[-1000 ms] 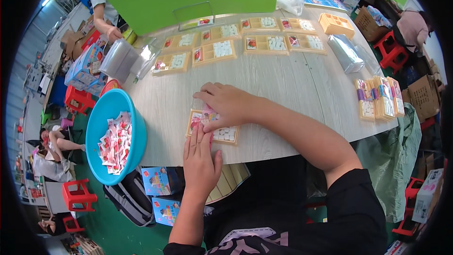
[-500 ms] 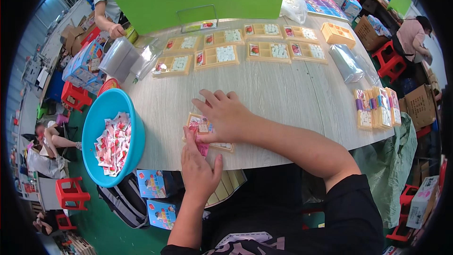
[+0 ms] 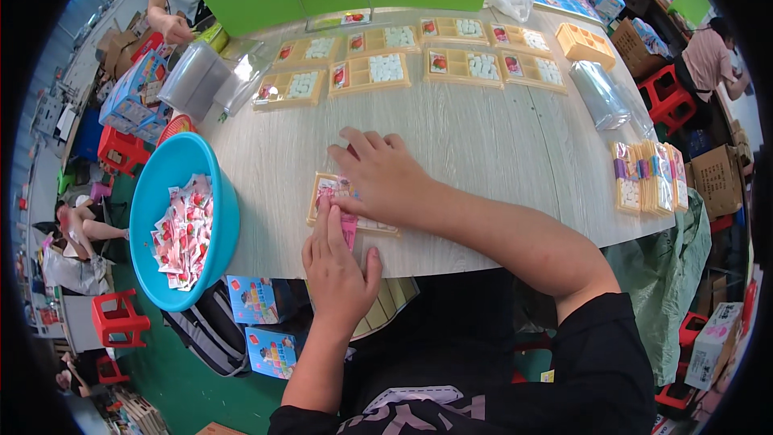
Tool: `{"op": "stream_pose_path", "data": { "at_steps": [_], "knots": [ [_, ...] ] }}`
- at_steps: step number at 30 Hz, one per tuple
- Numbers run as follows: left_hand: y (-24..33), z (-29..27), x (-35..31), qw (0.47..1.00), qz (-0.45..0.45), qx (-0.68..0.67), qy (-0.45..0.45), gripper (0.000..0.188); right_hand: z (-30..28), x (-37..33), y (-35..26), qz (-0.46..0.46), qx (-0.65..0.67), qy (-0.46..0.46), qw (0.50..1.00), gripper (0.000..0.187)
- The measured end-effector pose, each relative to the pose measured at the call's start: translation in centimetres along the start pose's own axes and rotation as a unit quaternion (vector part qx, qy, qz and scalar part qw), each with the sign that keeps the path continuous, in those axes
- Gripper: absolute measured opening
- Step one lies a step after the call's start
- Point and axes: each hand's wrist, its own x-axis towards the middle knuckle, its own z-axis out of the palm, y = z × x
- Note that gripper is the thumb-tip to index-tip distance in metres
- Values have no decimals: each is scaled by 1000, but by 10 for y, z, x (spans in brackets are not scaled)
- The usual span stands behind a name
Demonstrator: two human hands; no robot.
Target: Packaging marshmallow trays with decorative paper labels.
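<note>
A flat yellow plastic tray (image 3: 319, 203) lies near the front edge of the wooden table (image 3: 483, 145). My right hand (image 3: 380, 177) rests flat on top of it, fingers spread, covering most of it. My left hand (image 3: 336, 264) reaches up from the table edge, its fingertips pressing a small pink-and-white packet (image 3: 346, 224) into the tray. Both hands touch the tray and packets; most of the tray's contents are hidden.
A blue bowl (image 3: 161, 185) of red-and-white packets sits left. Several filled yellow trays (image 3: 370, 71) line the far side. A stack of wrapped trays (image 3: 644, 179) stands right, clear bags (image 3: 600, 93) beyond. Another person's hand (image 3: 173, 28) works far left. Boxes (image 3: 259, 300) lie below.
My left hand has slid forward onto the tray with the pink packet. My right hand has stayed on the tray.
</note>
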Motion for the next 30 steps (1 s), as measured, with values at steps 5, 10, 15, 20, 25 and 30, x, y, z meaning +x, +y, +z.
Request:
{"op": "stream_pose_path", "data": {
  "at_steps": [5,10,15,20,25,30],
  "knots": [
    [0,0,-5,1000,3,-4,4,77,6,4,8,40,11,37,998,56],
    [-15,2,-25,996,52,-37,59,64,-3,4,14,-8,67,-13,998,60],
    [-27,-5,-45,973,-19,-134,188,45,7,2,18,-100,88,28,991,64],
    [-33,-15,-52,991,-60,87,77,34,5,1,6,-89,93,-46,991,67],
    [-40,9,-93,874,-298,-336,185,20,1,-7,-6,-79,102,-42,991,65],
    [-18,1,-95,760,-329,-557,62,37,1,-8,-17,-98,74,-80,989,58]
  ]
}}
